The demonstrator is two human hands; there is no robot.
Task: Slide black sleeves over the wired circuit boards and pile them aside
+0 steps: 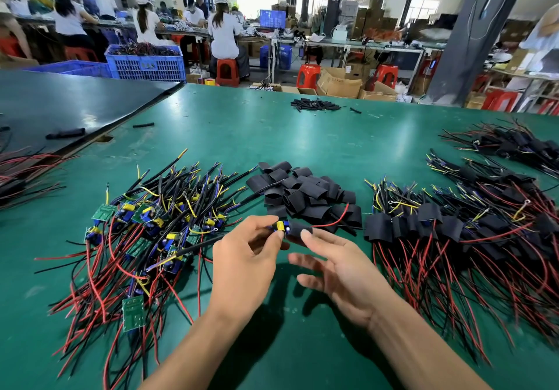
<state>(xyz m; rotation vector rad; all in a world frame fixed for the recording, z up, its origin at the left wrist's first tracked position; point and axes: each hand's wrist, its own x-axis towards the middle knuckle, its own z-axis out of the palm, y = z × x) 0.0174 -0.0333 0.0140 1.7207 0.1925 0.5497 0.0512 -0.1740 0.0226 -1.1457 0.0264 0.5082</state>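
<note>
Circuit board point(279, 228), small, with a yellow barrel-shaped part and blue parts on it, sits with its right end inside a black sleeve point(295, 233), a short, flat, matte tube. A red wire point(332, 223) curls out of the sleeve's far end, and a thick black lead point(196, 245) trails off to the left. The piece is held just above the green worktop point(272, 135), in front of the person, at the near edge of the loose sleeves.

The left hand point(245, 265) has its grip pinched on the bare end of the board, between thumb and fingertips. The right hand point(338, 268) has its grip spread, the fingers straight and fanned, with only the thumb tip resting on the sleeve.

Behind the hands lies the heap of loose sleeves point(302, 193), flat black tubes tumbled over one another. To the left lies a tangle of bare boards point(151, 223), green with blue and yellow parts and red, black and yellow wires. To the right are the sleeved boards point(438, 226), black wraps with red wires fanning toward the near edge, and more of them lie farther right. A small heap of thinner black tubes point(314, 104) lies near the worktop's far edge.

Beyond the far left corner stands a blue slatted crate point(145, 65), heaped to the rim with dark wired pieces too blurred to name. On the floor past the far edge stand cardboard boxes point(338, 82); I cannot tell what is in them.
</note>
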